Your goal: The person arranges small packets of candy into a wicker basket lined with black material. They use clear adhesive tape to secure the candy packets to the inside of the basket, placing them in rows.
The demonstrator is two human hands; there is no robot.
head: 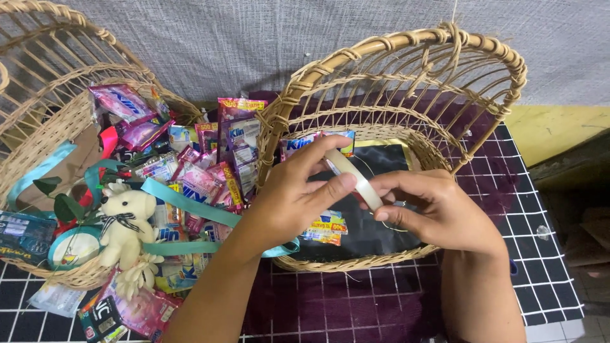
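Both hands held a tape roll [356,178] above the right basket [394,44]: the left hand [298,197] pinched its rim, and the right hand [432,209] picked at its edge, fingers closed. This basket held only dark lining and a few sachets [325,227]; the left basket [38,76] already appeared full, with a teddy [127,222] and ribbon [184,203]. Most filling apparently remained.

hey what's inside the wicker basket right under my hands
Inside the wicker basket lies a dark sheet, with small colourful sachets on it. Both hands, holding a tape roll, cover its middle.
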